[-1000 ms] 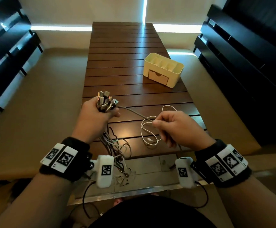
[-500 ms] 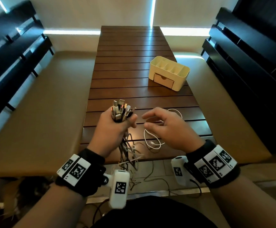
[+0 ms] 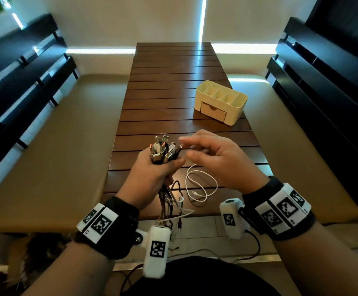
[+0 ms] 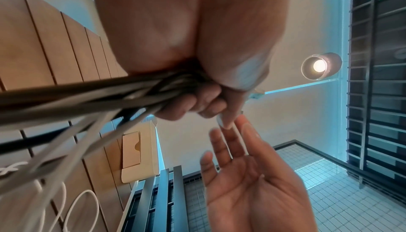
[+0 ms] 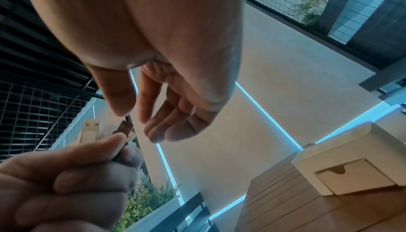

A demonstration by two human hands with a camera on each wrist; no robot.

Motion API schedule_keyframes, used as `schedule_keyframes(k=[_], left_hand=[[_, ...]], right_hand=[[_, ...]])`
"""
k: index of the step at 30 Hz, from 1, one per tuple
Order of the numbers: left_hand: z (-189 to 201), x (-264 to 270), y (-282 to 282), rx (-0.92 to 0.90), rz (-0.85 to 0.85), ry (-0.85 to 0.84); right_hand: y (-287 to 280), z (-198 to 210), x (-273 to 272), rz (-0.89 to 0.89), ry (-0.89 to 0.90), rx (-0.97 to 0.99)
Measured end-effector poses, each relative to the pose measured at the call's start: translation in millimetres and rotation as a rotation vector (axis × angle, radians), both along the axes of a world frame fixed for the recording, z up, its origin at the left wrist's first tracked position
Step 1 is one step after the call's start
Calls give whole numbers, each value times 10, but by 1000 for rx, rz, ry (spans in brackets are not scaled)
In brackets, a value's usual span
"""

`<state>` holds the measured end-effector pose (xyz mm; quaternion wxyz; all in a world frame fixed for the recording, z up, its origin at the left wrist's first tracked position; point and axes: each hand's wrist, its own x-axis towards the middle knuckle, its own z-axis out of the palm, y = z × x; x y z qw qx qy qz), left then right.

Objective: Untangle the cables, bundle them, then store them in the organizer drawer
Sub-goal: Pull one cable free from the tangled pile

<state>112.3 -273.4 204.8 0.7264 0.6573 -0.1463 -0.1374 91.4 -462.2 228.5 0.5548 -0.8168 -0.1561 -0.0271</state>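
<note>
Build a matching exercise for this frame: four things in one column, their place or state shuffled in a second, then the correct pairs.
Things:
1. left hand
2. right hand
3. white cable
4. organizer drawer

States:
A. lies looped on the table
B. closed, in the cream box
C. grips the cable bundle, plugs pointing up
D. open, holding nothing, beside the plugs

Pairs: 1-C, 2-D, 3-A, 4-B
</note>
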Motion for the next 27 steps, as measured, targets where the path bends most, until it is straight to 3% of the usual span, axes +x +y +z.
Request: schedule_keyframes(k=[7, 12, 16, 19, 22, 24, 27], left_hand=[[-13, -5, -71, 3, -28, 12], [31, -23, -72, 0, -16, 27], [72, -25, -95, 35, -4, 3], [76, -18, -115, 44, 26, -15], [62, -7, -153, 2, 81, -20], [77, -5, -213, -30, 118, -38], [106, 34, -289, -102, 201, -60]], right_hand=[[61, -104, 74, -19, -78, 177], [-18, -52, 138, 16, -208, 91], [-71, 60, 182, 169, -216, 38], [-214, 127, 213, 129, -176, 69], [-299, 57, 222, 88, -19, 125], [-249, -54, 195, 207, 199, 146], [-89, -279, 119, 339, 371, 18]])
